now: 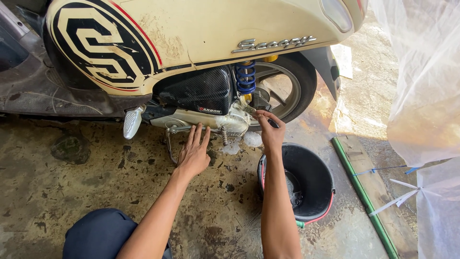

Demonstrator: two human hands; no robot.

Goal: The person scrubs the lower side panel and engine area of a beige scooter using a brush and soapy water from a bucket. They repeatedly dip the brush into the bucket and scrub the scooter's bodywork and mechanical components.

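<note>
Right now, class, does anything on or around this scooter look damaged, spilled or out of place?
Yes. The cream side panel is scuffed and cracked near its lower edge. White foam lies on the stained concrete floor by the right hand, beside the black bucket. The left hand reaches under the engine casing.

Motorbike repair spot, cream scooter [201, 33] on oil-stained concrete floor [72, 182], black bucket [306, 180] beside it
</note>
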